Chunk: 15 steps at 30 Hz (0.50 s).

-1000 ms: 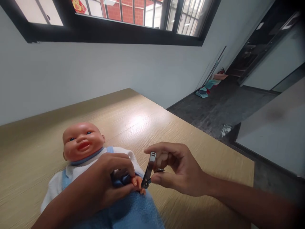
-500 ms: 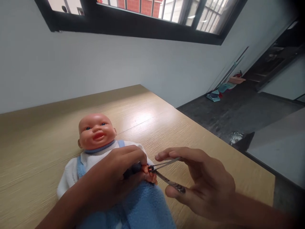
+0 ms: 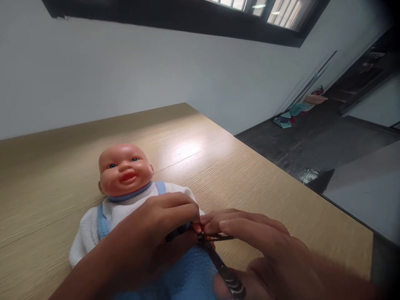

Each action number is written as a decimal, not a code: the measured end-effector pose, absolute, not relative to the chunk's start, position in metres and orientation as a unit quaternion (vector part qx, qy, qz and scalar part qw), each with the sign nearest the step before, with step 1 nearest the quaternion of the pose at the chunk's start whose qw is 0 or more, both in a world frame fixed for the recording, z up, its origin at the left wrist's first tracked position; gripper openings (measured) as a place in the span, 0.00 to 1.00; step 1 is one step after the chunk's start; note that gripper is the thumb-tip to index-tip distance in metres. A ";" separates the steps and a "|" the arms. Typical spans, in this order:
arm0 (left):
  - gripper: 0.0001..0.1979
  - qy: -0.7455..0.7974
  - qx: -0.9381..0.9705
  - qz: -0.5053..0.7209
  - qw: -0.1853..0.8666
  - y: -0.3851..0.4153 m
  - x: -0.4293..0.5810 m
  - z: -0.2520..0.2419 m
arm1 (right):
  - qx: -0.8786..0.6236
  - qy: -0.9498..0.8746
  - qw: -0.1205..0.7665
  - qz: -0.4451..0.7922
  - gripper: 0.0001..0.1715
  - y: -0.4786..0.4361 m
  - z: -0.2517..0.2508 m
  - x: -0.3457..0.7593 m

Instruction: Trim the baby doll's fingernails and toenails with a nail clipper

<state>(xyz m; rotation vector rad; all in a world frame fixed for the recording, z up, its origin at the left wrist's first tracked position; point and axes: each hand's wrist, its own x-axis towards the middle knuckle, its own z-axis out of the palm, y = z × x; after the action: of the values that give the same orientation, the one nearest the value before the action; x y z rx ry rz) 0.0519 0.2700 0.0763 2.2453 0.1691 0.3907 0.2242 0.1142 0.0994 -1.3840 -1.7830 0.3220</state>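
A baby doll (image 3: 124, 168) in white and blue fleece lies on its back on the wooden table (image 3: 246, 183). My left hand (image 3: 165, 221) reaches across its chest, fingers closed around the doll's orange hand (image 3: 196, 227). Something dark blue shows between that thumb and fingers; I cannot make out what it is. From the right, my right hand (image 3: 268, 250) holds metal nail clippers (image 3: 220, 264), with the thumb by the ridged lever and the fingers over the other arm. The clippers' jaw end is at the doll's fingers, where my fingertips partly hide the contact.
A white wall (image 3: 134, 75) with a dark window frame (image 3: 175, 27) rises behind the table. Beyond the table's right edge lies a dark floor (image 3: 268, 143), with a dustpan (image 3: 283, 121), a pink basin (image 3: 315, 99) and long handles leaning against the wall.
My right fingers have come in closer to the doll's hand, and the clippers' ridged lever has swung downward. The left hand keeps its grip. The view has tilted slightly down.
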 end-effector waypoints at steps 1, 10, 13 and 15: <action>0.07 0.066 0.895 0.155 0.413 0.270 0.052 0.076 | -0.553 -0.710 0.416 0.131 0.28 0.113 0.101 0.224; 0.09 0.084 0.898 0.154 0.404 0.272 0.051 0.077 | -0.548 -0.745 0.368 0.100 0.29 0.107 0.086 0.229; 0.10 0.098 0.897 0.137 0.408 0.272 0.051 0.076 | -0.550 -0.733 0.392 0.082 0.37 0.103 0.074 0.231; 0.10 0.098 0.895 0.134 0.414 0.273 0.051 0.076 | -0.520 -0.753 0.392 0.098 0.39 0.103 0.069 0.236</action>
<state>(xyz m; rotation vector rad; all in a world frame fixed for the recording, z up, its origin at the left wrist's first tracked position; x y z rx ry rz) 0.0506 0.2726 0.0761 2.2498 0.2467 0.3371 0.2356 0.1032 0.0687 -1.3208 -1.9111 0.2488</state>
